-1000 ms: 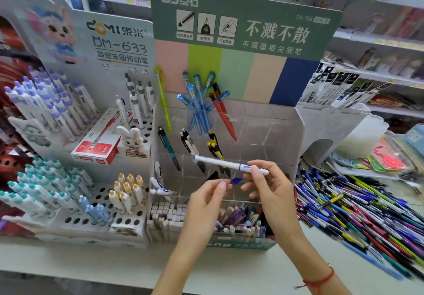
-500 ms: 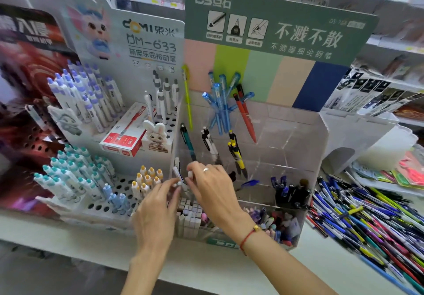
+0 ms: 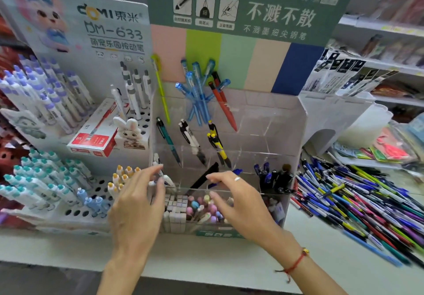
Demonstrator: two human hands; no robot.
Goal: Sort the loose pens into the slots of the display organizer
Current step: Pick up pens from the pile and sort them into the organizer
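Head view is showing "DS" heading the display organizer (image 3: 270, 120), "DM-633" on the left stand (image 3: 110, 30). Left hand (image 3: 135, 205) and right hand (image 3: 238, 203) are hovering, fingers released. Two orange pens (image 3: 223, 106) are leaning far.

Pale counter shelf (image 3: 263, 255) running the width of the view, bare along its front edge. Standing on it at centre, a clear acrylic display organizer (image 3: 270, 125) with a green header card; touching it on the left, a white perforated pen stand (image 3: 75, 212) full of capped pens, a red-and-white box (image 3: 94, 141) resting on its upper tier. Spread over the right end, a heap of loose pens (image 3: 367, 205), many colours, mostly slanting the same way.
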